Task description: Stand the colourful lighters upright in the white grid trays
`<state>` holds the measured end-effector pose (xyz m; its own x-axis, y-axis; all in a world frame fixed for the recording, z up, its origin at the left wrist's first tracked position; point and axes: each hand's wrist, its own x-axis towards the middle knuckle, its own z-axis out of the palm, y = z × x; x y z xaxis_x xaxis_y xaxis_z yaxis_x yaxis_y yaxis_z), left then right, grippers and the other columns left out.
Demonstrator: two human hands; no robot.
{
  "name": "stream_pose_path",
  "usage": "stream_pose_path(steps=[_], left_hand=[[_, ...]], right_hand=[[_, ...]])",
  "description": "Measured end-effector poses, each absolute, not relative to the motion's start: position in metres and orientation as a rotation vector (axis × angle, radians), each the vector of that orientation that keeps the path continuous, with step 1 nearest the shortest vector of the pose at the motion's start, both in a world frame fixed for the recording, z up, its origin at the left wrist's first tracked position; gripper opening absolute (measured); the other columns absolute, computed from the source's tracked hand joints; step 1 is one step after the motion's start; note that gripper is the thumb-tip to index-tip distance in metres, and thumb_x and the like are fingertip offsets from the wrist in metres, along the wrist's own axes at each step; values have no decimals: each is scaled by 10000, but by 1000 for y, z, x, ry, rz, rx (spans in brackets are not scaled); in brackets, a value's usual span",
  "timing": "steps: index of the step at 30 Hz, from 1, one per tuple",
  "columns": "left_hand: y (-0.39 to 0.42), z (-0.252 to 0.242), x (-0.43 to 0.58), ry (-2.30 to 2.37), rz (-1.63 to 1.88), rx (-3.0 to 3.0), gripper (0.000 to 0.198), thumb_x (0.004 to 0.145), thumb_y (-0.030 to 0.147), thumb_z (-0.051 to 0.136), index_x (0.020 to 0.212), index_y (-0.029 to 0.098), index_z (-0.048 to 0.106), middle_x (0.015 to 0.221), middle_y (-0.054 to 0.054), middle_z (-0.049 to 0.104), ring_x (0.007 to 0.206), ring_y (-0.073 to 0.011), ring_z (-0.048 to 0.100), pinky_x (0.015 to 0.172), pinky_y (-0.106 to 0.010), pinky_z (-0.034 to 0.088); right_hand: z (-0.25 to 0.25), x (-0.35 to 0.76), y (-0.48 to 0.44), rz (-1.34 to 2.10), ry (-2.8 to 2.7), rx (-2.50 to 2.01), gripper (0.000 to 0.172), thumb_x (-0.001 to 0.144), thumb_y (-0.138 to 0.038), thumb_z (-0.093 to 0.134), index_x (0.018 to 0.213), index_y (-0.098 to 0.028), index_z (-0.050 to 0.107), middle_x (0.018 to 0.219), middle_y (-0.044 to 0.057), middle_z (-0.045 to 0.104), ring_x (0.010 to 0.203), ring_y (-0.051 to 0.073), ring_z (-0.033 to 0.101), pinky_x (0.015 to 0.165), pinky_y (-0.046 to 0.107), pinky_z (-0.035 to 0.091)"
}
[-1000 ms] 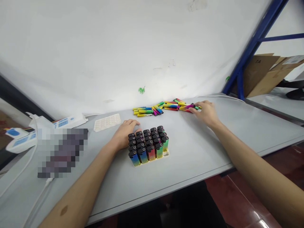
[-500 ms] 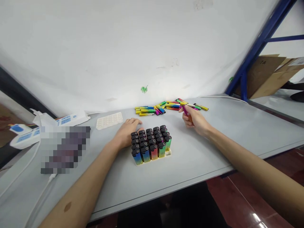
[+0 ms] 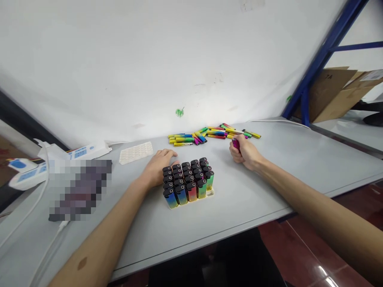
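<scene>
My right hand (image 3: pixel 244 153) is closed around a pink lighter (image 3: pixel 235 143), held just above the grey table to the right of a pale tray (image 3: pixel 211 193). The tray holds several upright rainbow lighters (image 3: pixel 188 182) with black tops. My left hand (image 3: pixel 158 168) lies flat on the table, fingers stretched out, touching the tray's left back side. Behind them, near the wall, several loose rainbow lighters (image 3: pixel 209 134) lie in a scattered row.
An empty white tray (image 3: pixel 136 152) lies at the back left. White power strips (image 3: pixel 86 151) and cables sit further left beside a blurred patch. A blue rack post (image 3: pixel 317 67) and cardboard boxes (image 3: pixel 338 93) stand at the right. The table's front edge (image 3: pixel 209 239) runs below.
My right hand left the loose row with a pink lighter, drew back toward me and closed into a fist round it. My left hand stayed beside the tray.
</scene>
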<state>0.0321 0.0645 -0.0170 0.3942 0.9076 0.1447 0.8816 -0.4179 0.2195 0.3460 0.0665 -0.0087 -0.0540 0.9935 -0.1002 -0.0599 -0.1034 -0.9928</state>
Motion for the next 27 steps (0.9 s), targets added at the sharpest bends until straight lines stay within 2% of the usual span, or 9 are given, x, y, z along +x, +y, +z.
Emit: stream_pose_path(steps=[3, 8, 14, 20, 24, 27], left_hand=[[64, -17, 32, 1633, 366, 2537, 423, 954, 435, 366, 1215, 166, 562, 1283, -125, 568, 1204, -296, 476, 1021, -444, 414], [63, -17, 32, 1627, 363, 2540, 441, 955, 452, 357, 1226, 168, 558, 1283, -122, 568, 1215, -296, 470, 1031, -446, 409], [63, -16, 33, 1626, 358, 2537, 443, 956, 457, 347, 1223, 172, 556, 1288, -121, 566, 1215, -295, 468, 1034, -449, 406], [63, -16, 33, 1636, 353, 2534, 431, 955, 452, 359, 1220, 175, 555, 1289, -119, 565, 1210, -295, 472, 1025, -445, 414], [63, -16, 33, 1634, 360, 2532, 418, 956, 442, 363, 1213, 177, 557, 1279, -117, 567, 1201, -291, 473, 1021, -443, 414], [63, -17, 32, 1628, 366, 2535, 417, 957, 446, 364, 1213, 180, 558, 1274, -118, 567, 1191, -290, 477, 1018, -449, 412]], right_hand=[[-8, 345, 66, 1335, -1154, -1213, 542, 919, -496, 375, 465, -209, 301, 420, -55, 208, 357, 64, 143, 377, 244, 100], [-7, 344, 63, 1335, -1162, -1191, 619, 886, -651, 410, 467, -207, 306, 428, -62, 203, 365, 61, 157, 376, 237, 104], [-7, 348, 66, 1390, -1079, -1190, 548, 911, -506, 386, 459, -211, 290, 416, -58, 200, 353, 64, 139, 362, 231, 104], [-7, 347, 66, 1371, -1082, -1180, 563, 913, -549, 402, 475, -203, 324, 428, -56, 230, 350, 62, 164, 361, 229, 127], [-9, 347, 66, 1374, -1171, -1145, 591, 879, -693, 413, 598, -182, 509, 515, -36, 366, 407, 76, 295, 384, 224, 221], [-8, 347, 63, 1376, -1277, -1087, 499, 849, -660, 535, 796, -173, 631, 709, 3, 530, 563, 101, 468, 510, 237, 387]])
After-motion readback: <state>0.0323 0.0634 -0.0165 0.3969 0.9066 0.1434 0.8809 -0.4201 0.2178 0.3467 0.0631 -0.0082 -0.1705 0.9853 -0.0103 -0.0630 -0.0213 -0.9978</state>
